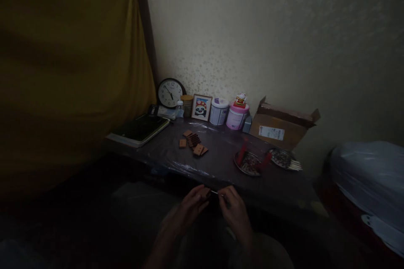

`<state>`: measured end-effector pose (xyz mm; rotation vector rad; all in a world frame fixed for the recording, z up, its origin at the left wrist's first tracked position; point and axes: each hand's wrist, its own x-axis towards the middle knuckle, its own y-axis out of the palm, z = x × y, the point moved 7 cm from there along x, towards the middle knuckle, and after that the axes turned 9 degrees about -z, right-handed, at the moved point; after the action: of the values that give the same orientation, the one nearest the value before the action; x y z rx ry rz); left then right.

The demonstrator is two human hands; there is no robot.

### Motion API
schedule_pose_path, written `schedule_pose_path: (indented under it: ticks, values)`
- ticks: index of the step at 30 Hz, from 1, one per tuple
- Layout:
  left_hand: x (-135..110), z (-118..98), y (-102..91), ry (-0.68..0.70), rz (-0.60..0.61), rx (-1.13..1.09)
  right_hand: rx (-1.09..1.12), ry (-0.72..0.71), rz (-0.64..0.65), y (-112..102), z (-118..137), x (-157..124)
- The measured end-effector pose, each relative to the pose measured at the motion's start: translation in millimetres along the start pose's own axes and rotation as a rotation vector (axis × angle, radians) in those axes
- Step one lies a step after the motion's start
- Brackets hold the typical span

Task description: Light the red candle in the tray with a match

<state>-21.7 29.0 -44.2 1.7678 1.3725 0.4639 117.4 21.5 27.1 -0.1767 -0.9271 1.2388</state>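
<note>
Just in front of the table edge, my left hand [190, 203] pinches a small brown square piece [205, 193]. Between the fingers of my right hand [235, 210] is a thin pale stick [214, 192], its far end touching or very close to the brown piece. The dim light hides what the stick is. Beyond my hands, a heap of similar brown square pieces [194, 141] lies on the table, some with small dark marks. A round plate [249, 171] to the right holds dark bits and red upright objects [242, 152].
A second plate [280, 157] carries dark bits and several pale sticks [295, 165]. Along the wall stand a clock [171, 92], a framed panda picture [201, 107], a white tin [219, 111], a pink tin [237, 115] and a cardboard box [280, 124]. A yellow curtain [69, 50] hangs left.
</note>
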Motion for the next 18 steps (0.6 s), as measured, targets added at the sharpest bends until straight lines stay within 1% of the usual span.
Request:
schedule_pose_path:
  ticks: [4, 8, 10, 13, 18]
  values:
    - [-3.2, -0.3, 6.2, -0.005, 0.007, -0.017, -0.004, -0.027, 0.029, 5.0, 5.3, -1.6]
    - [-1.6, -3.1, 10.5, 0.007, -0.002, -0.031, -0.025, -0.016, 0.004, 1.1, 3.6, -0.3]
    - [-1.2, -3.8, 9.2, 0.006, -0.004, -0.027, -0.037, -0.017, -0.005, -0.8, 2.7, -0.1]
    - [-1.0, -2.2, 5.1, -0.004, 0.008, -0.011, -0.05, -0.032, 0.015, 0.6, 3.6, -1.2]
    - [3.3, 1.5, 0.1, 0.023, -0.003, 0.008, -0.033, -0.029, 0.024, 2.8, 6.3, -1.5]
